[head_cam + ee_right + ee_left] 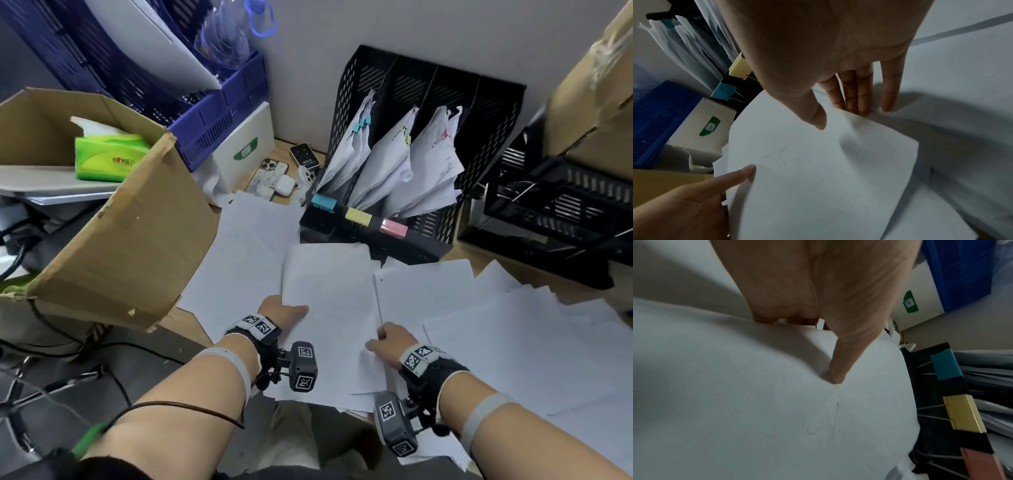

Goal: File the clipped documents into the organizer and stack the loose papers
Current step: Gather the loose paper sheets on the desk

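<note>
A small stack of loose white sheets is lifted a little off the desk between both hands. My left hand pinches its left edge, thumb on top and the other fingers hidden underneath. At the right edge, my right hand pinches the same stack, its thumb above and its fingers slipped under. More loose sheets lie spread over the desk. Behind them the black mesh organizer holds clipped documents in three slots, with blue, yellow and pink clips on its front.
A tilted cardboard box with a green tissue pack stands at the left. Blue crates, a white box, a phone and an earbud case sit at the back. Black mesh trays stand at the right.
</note>
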Motion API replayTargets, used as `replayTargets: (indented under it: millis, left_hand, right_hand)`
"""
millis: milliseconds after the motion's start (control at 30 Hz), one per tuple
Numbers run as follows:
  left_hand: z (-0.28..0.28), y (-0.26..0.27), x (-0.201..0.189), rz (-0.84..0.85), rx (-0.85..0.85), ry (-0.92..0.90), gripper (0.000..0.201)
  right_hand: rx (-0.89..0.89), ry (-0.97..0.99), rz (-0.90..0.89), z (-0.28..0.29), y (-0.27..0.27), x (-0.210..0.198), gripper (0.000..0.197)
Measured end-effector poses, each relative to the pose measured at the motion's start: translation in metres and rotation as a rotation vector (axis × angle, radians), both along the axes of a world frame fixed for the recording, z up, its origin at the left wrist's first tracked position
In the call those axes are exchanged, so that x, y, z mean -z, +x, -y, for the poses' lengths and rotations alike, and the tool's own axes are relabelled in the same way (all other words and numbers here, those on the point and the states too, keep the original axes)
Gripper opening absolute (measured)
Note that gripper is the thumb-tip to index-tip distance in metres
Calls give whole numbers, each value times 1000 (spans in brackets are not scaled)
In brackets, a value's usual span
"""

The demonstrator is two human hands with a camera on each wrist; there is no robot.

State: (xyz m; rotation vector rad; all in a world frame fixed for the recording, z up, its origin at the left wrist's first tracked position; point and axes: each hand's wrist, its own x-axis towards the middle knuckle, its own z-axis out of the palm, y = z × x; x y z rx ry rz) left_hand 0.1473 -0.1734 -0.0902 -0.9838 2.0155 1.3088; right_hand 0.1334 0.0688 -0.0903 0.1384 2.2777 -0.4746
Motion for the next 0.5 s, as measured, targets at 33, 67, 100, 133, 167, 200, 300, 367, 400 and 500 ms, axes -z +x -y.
replayTargets:
  millis: [33, 67, 100, 133, 167, 200, 300, 367, 400, 500]
  left_hand:
    - [0, -2, 4, -24, -2, 13, 34]
    - [1, -4, 8, -45, 4, 21, 50]
    - [2, -6, 15, -49, -8, 30, 67]
    - [5, -7, 23, -35, -39, 51, 79]
    - [7, -8, 30, -28, -67, 72, 85]
    - [6, -8, 28, -19, -76, 81, 87]
    - [3, -8, 8, -50, 11, 51, 60]
    - [8, -8, 4, -81, 8, 28, 36]
    - [12, -5, -2, -82, -17, 20, 33]
    - [37, 4, -8, -113, -167, -12, 29]
  right_hand:
    - [16, -9, -18, -1, -1, 1, 22]
    - [34, -15, -33, -1, -1, 2, 23]
    - [58, -31, -57, -2, -2, 3, 27]
    - [88, -50, -80, -2, -3, 4, 34]
    - [118, -73, -96, -3, -4, 4, 42]
    - [143, -95, -96, -2, -5, 4, 47]
    - [215, -157, -91, 0, -7, 5, 51]
    - [253, -187, -114, 3, -10, 6, 50]
    - [266, -202, -133, 8, -12, 6, 51]
    - [219, -240, -188, 28, -19, 1, 53]
